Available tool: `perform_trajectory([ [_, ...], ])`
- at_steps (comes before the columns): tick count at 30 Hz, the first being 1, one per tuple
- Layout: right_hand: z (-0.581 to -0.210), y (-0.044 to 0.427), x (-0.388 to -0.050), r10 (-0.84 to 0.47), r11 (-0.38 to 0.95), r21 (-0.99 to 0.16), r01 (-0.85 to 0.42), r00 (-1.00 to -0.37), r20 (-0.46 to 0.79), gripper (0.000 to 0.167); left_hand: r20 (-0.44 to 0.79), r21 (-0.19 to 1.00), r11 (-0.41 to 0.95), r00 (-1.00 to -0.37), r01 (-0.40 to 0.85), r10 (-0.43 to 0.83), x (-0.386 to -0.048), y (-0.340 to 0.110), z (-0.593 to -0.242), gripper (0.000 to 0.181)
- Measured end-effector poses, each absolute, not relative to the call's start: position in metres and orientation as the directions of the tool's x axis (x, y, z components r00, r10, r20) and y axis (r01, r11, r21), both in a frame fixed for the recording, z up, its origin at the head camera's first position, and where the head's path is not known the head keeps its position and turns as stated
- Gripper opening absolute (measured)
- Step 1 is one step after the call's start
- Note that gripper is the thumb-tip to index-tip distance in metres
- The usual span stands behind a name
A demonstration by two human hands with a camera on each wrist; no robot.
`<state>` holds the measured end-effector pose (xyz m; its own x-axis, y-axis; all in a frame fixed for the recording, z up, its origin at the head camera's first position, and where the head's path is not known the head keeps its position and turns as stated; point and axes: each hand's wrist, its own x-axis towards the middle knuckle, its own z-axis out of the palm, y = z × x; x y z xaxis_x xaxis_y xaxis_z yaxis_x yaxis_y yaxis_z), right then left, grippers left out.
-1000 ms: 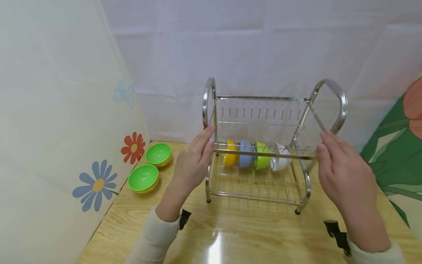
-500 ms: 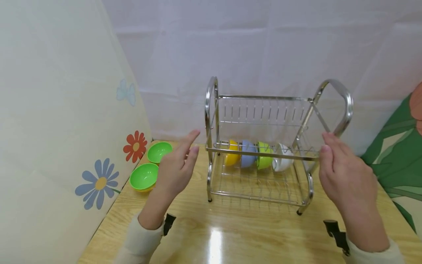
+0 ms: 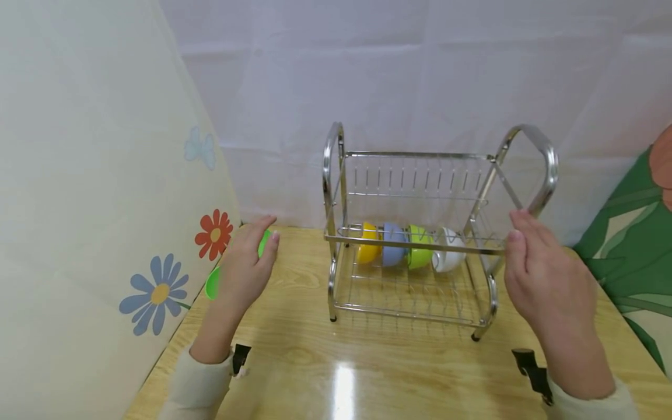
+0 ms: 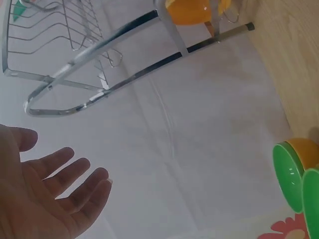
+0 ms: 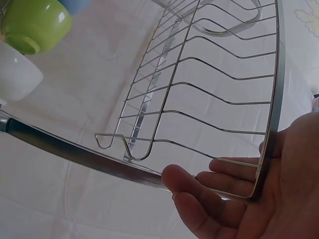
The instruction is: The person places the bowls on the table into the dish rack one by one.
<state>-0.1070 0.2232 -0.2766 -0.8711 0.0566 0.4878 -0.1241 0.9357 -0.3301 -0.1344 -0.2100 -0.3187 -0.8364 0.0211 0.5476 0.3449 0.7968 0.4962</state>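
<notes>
My left hand [image 3: 244, 262] is over the left side of the table with its fingers loosely extended. In the head view it covers much of two green bowls [image 3: 212, 283]. The left wrist view shows that hand [image 4: 60, 194] holding nothing, apart from the green bowl [image 4: 287, 174] nested in an orange one. My right hand [image 3: 551, 280] grips the front right corner of the two-tier metal dish rack [image 3: 415, 244], its fingers around the frame [image 5: 266, 149]. On the rack's lower tier, yellow [image 3: 368, 244], blue [image 3: 394, 245], green [image 3: 419, 247] and white [image 3: 448, 251] bowls stand on edge in a row.
The rack stands on a wood-grain table [image 3: 299, 373]. White cloth [image 3: 378, 81] hangs behind it. A flower-patterned panel [image 3: 157, 291] borders the left side, and a green leafy panel [image 3: 625, 251] the right.
My left hand has moved away from the rack's left side, leftward to the green bowls, which it now partly covers. My right hand stays at the rack's right corner.
</notes>
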Motion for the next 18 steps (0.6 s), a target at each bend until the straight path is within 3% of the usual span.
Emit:
perform_trajectory([
  [10, -0.276, 0.223, -0.106, 0.06, 0.94, -0.319, -0.12, -0.862, 0.503, 0.051, 0.352, 0.495, 0.859, -0.934, 0.134, -0.057, -0.139, -0.248, -0.331, 0.047],
  [18, -0.276, 0.223, -0.106, 0.055, 0.939, -0.322, -0.123, -0.869, 0.491, 0.051, 0.224, 0.501, 0.865, -0.968, 0.018, -0.11, -0.141, -0.279, -0.347, 0.055],
])
